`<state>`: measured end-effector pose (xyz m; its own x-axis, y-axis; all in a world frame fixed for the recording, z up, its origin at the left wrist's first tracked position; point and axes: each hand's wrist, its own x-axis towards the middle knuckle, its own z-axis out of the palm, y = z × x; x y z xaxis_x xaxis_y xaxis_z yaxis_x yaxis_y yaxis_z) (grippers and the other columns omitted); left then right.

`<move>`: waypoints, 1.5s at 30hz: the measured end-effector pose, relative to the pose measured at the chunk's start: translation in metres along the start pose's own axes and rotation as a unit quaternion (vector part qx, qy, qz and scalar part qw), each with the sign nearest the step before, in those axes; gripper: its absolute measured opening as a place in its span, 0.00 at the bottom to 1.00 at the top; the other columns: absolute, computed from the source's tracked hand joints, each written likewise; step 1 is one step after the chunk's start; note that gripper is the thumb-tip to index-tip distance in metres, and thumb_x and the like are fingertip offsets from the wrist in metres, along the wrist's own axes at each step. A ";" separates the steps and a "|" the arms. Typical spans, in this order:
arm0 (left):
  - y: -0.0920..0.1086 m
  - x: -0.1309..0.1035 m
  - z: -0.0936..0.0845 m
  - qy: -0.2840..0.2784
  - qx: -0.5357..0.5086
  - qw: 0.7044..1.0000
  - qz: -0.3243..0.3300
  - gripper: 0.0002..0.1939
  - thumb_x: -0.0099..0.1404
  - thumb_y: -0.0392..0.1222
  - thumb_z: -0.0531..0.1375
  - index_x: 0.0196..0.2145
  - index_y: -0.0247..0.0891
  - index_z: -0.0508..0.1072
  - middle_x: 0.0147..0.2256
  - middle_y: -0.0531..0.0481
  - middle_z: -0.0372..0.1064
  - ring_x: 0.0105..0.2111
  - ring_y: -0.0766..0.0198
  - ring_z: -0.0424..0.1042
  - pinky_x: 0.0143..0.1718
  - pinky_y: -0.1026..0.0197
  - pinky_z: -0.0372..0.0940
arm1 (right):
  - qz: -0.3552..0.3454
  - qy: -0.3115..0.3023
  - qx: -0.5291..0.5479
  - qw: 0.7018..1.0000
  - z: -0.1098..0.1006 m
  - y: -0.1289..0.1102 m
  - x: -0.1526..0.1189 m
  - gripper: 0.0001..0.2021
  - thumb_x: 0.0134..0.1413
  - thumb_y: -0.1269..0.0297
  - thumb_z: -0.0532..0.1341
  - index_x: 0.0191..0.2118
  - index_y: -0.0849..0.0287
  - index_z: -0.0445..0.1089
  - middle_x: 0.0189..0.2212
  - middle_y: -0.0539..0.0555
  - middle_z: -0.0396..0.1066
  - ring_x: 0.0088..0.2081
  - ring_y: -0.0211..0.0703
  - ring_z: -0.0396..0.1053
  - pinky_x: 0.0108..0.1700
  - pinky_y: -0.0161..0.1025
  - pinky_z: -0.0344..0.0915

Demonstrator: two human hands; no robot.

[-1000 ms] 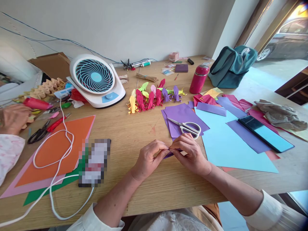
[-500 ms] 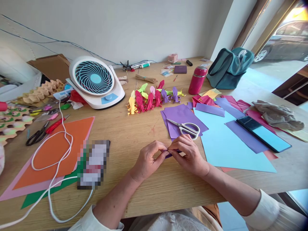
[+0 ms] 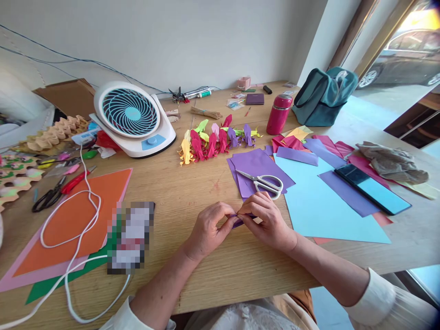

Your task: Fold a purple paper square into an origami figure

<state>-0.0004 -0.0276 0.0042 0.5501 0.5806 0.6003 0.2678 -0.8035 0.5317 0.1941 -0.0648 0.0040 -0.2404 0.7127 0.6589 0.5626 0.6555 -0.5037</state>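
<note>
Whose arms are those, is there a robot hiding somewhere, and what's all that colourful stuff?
No robot here! A person wears a camera on their head, looking forward and down, so you see their own arms. The left hand and right hand pinch a small purple piece, mostly hidden by fingers. On the wooden table, scissors lie on purple sheets. Behind are colourful folded shapes, a fan and a red flask.
</note>
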 end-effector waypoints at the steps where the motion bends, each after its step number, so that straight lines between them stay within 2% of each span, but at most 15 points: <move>1: 0.000 0.000 0.000 -0.001 0.001 1.000 0.000 0.05 0.68 0.31 0.61 0.37 0.39 0.69 0.33 0.52 0.73 0.35 0.66 0.73 0.39 0.64 0.67 | 0.000 -0.002 0.000 1.000 0.000 0.000 0.000 0.04 0.63 0.73 0.59 0.36 0.57 0.67 0.31 0.51 0.69 0.32 0.40 0.63 0.38 0.42 0.57; 20: 0.002 0.002 -0.001 -0.011 -0.005 1.000 0.020 0.06 0.69 0.31 0.60 0.38 0.40 0.68 0.34 0.53 0.73 0.35 0.67 0.73 0.39 0.65 0.67 | 0.000 -0.020 -0.001 1.000 0.000 0.001 0.000 0.05 0.62 0.74 0.58 0.35 0.57 0.67 0.30 0.51 0.68 0.33 0.41 0.64 0.40 0.43 0.56; 30: 0.003 0.002 -0.003 0.024 -0.028 0.999 -0.022 0.06 0.69 0.30 0.57 0.36 0.39 0.69 0.33 0.52 0.73 0.35 0.67 0.74 0.39 0.65 0.68 | 0.017 -0.024 -0.005 1.000 -0.001 0.003 -0.001 0.04 0.63 0.70 0.61 0.41 0.55 0.70 0.32 0.51 0.71 0.34 0.42 0.62 0.40 0.44 0.57; 34: 0.002 0.002 -0.003 0.019 -0.021 0.999 -0.023 0.06 0.69 0.30 0.58 0.37 0.39 0.69 0.32 0.52 0.72 0.34 0.67 0.74 0.38 0.66 0.68 | 0.020 -0.019 -0.002 1.000 -0.001 0.004 -0.001 0.03 0.62 0.71 0.61 0.38 0.57 0.70 0.32 0.51 0.70 0.34 0.41 0.62 0.40 0.44 0.56; 40: -0.001 0.002 -0.003 -0.003 -0.019 1.000 0.010 0.05 0.67 0.30 0.61 0.38 0.39 0.72 0.34 0.51 0.74 0.36 0.66 0.74 0.40 0.64 0.69 | 0.011 -0.024 -0.016 1.000 -0.001 0.003 0.000 0.04 0.63 0.71 0.61 0.36 0.57 0.70 0.31 0.52 0.70 0.34 0.41 0.62 0.39 0.43 0.56; 45: -0.002 0.003 -0.005 0.007 -0.018 1.000 0.001 0.05 0.68 0.31 0.61 0.35 0.39 0.73 0.32 0.51 0.75 0.33 0.66 0.74 0.37 0.64 0.69 | 0.016 -0.016 -0.017 1.000 0.000 0.004 -0.001 0.03 0.63 0.70 0.61 0.37 0.56 0.70 0.31 0.51 0.71 0.33 0.41 0.62 0.39 0.43 0.57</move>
<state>-0.0034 -0.0236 0.0077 0.5386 0.5812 0.6100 0.2376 -0.7994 0.5519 0.1961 -0.0628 0.0018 -0.2469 0.7407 0.6248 0.5974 0.6240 -0.5036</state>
